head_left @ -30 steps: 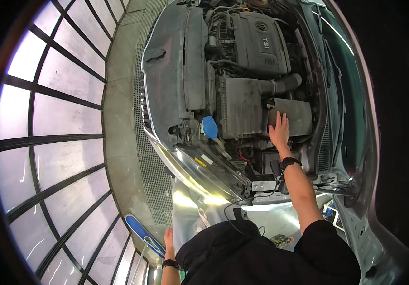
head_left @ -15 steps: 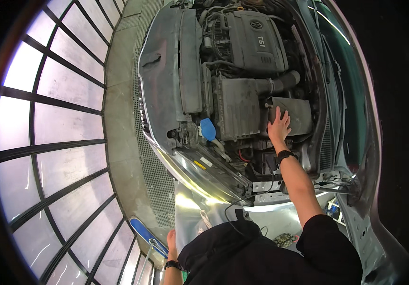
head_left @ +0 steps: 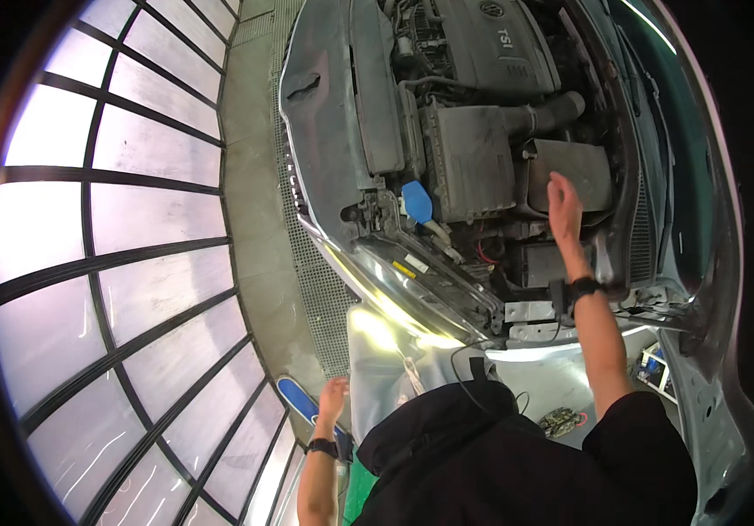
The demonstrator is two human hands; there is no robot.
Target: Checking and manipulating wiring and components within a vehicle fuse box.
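Note:
My right hand is over the dusty black battery cover in the engine bay. Its fingers are loosely bent and nothing shows in them; whether it still touches the cover is hard to see. Beside the cover sits the black air filter box, with the engine cover beyond. My left hand hangs low by the left edge of a pale grey fender cover, fingers slightly bent, nothing visible in it. Both wrists carry black bands, and a thin cable runs from near the right one.
A blue washer reservoir cap stands near the headlight. A blue board-like object lies on the floor at lower left, beside a floor grating. Bright framed panels line the left. A camouflage-patterned item lies right of my torso.
My right hand has drawn its spread fingers together and come back toward me over the battery cover. My left hand has risen further into view. The whole view has shifted.

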